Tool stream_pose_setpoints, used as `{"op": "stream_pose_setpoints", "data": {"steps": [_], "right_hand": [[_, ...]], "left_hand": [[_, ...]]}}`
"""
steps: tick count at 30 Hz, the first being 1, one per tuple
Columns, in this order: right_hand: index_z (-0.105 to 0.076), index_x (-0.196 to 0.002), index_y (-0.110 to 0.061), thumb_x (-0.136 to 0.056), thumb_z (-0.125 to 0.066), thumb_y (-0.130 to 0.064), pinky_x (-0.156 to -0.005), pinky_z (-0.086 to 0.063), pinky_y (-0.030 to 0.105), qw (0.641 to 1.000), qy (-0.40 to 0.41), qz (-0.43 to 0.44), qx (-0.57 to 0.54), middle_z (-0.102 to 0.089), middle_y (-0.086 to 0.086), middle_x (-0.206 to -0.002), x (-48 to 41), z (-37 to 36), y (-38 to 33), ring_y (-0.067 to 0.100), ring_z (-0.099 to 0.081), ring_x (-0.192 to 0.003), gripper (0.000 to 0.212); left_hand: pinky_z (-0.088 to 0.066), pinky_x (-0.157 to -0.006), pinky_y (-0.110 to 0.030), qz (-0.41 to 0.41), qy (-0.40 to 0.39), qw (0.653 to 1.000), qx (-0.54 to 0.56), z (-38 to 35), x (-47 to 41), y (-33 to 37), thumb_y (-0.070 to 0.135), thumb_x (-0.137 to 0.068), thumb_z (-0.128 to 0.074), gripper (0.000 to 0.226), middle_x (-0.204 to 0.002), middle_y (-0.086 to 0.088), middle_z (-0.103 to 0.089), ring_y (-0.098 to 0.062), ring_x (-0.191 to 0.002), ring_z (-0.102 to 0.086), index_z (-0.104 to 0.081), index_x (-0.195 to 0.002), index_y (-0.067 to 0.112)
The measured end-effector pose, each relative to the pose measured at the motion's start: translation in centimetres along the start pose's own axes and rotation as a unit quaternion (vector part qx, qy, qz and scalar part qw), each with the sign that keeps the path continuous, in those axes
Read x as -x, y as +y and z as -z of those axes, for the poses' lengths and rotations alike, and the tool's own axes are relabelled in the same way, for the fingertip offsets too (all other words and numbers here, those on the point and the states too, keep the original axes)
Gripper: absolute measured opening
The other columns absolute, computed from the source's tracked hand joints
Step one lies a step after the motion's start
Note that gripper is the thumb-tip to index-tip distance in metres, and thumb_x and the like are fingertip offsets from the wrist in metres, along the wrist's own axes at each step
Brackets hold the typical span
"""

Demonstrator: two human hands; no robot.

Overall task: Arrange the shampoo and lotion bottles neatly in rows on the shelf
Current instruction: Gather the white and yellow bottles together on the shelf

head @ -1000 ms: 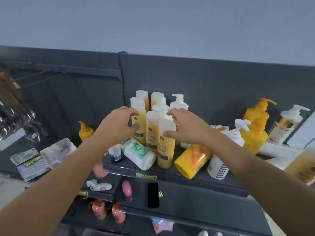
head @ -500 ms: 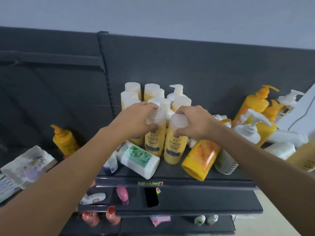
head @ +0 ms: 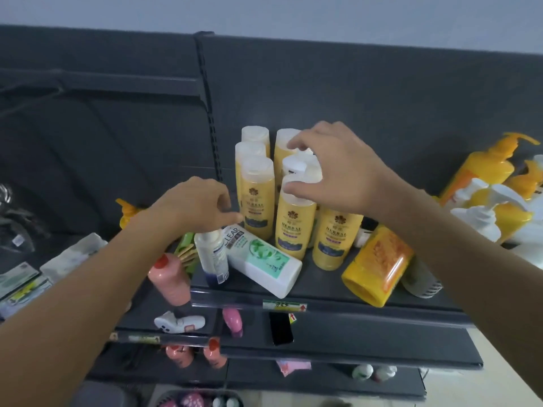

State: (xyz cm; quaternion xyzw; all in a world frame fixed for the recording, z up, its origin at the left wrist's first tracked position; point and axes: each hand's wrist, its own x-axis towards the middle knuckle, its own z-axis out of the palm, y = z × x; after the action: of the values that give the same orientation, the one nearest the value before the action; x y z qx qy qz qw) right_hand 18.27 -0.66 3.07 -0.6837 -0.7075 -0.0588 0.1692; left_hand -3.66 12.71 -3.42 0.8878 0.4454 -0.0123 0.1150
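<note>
left hand (head: pixel 195 205) pinching small white bottle (head: pixel 212 257) | right hand (head: pixel 332 168) spread over, maybe touching, yellow bottles (head: pixel 289 227)

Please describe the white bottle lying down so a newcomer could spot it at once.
On the dark grey top shelf, look before the upright yellow bottles. The white rectangular bottle with a green label lies tipped over; its neighbours stand.

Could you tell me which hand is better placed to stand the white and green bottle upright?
The left hand, I would judge. It hovers just above the neck end of the white and green bottle, which lies on its side at the shelf front. The right hand is over the yellow bottles' caps.
</note>
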Motion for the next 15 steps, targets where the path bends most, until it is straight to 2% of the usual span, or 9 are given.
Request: {"op": "stream_pose_setpoints", "data": {"steps": [2,5,7,10,15], "right_hand": [[-0.062,-0.126,-0.023,-0.086,-0.073,-0.042,-0.088,-0.047,0.031,0.998,-0.018,0.04,-0.045,-0.063,-0.004,-0.115,-1.4,-1.4,-2.2,0.015,-0.056,-0.107,0.046],[-0.066,-0.122,-0.018,-0.09,-0.071,-0.026,-0.078,-0.049,0.03,0.991,-0.08,0.073,-0.077,-0.069,-0.002,-0.106,-3.6,-4.8,-5.0,0.015,-0.062,-0.096,0.034],[-0.065,-0.124,-0.017,-0.09,-0.07,-0.021,-0.079,-0.051,0.031,0.985,-0.13,0.083,-0.073,-0.07,0.001,-0.107,-5.5,-7.4,-6.4,0.018,-0.063,-0.099,0.035],[-0.064,-0.123,-0.017,-0.09,-0.071,-0.023,-0.085,-0.054,0.04,0.974,-0.198,0.097,-0.043,-0.066,0.006,-0.114,-7.8,-10.9,-7.9,0.023,-0.06,-0.106,0.035],[-0.063,-0.114,-0.013,-0.09,-0.07,-0.029,-0.086,-0.057,0.046,0.942,-0.308,0.135,-0.001,-0.064,0.009,-0.115,-9.9,-16.2,-9.8,0.029,-0.065,-0.099,0.029]], "left_hand": [[-0.053,-0.083,-0.036,0.019,-0.021,1.0,-0.011,-0.5,1.1,-0.9,0.079,-0.073,-0.064,0.058,-0.102,0.012,-0.066,-0.015,-0.096,-0.063,-0.066,-0.108,0.032],[-0.047,-0.069,-0.032,0.049,0.0,0.999,-0.01,-1.8,2.6,-1.3,0.078,-0.063,-0.072,0.061,-0.093,0.012,-0.064,-0.016,-0.088,-0.06,-0.065,-0.106,0.034],[-0.046,-0.068,-0.031,0.057,0.038,0.998,0.002,-2.4,3.2,-1.4,0.066,-0.062,-0.08,0.057,-0.092,0.009,-0.065,-0.018,-0.087,-0.059,-0.066,-0.104,0.03],[-0.043,-0.064,-0.029,0.047,0.076,0.996,-0.01,-2.3,4.2,-1.3,0.05,-0.064,-0.079,0.047,-0.087,0.008,-0.067,-0.017,-0.078,-0.057,-0.067,-0.101,0.025],[-0.039,-0.055,-0.028,0.097,0.137,0.986,-0.008,-0.9,6.7,-1.8,0.034,-0.067,-0.073,0.023,-0.072,0.008,-0.059,-0.017,-0.072,-0.054,-0.072,-0.088,0.025]]}}
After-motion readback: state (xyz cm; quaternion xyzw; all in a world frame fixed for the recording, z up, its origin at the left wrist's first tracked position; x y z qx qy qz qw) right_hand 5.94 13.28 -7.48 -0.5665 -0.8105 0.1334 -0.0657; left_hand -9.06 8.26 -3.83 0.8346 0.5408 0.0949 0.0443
